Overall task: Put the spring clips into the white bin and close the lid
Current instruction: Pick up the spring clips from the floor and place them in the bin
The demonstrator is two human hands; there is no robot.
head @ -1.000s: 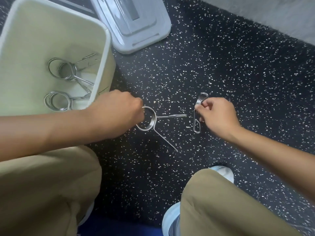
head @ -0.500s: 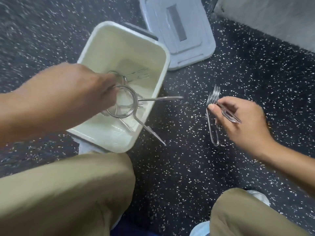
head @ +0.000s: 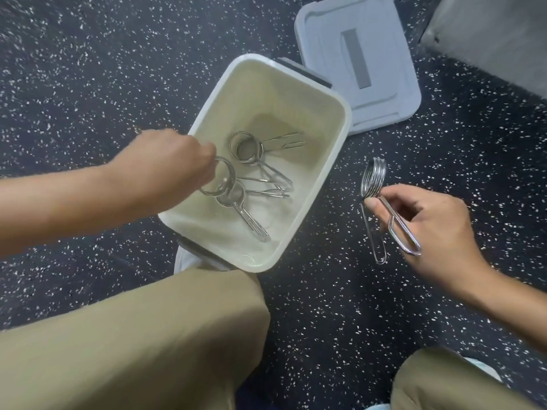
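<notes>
The white bin (head: 340, 134) stands open on the speckled black floor. Its grey lid (head: 381, 93) lies flat on the floor behind it to the right. My left hand (head: 165, 170) reaches over the bin's left rim and grips the coil of a steel spring clip (head: 228, 176), held low inside the bin. Other spring clips (head: 251, 149) lie on the bin's bottom. To the right of the bin, my right hand (head: 426, 229) pinches another spring clip (head: 374, 184) by its handles above the floor, coil pointing away from me.
My two knees in tan trousers (head: 142, 344) fill the lower part of the view, the left one touching the bin's near corner. A grey wall base (head: 488, 39) runs along the far right.
My left hand has carried its clip from above the rim down into the bin. My right hand has lifted its clip a little and kept hold of it. The view has shifted.
</notes>
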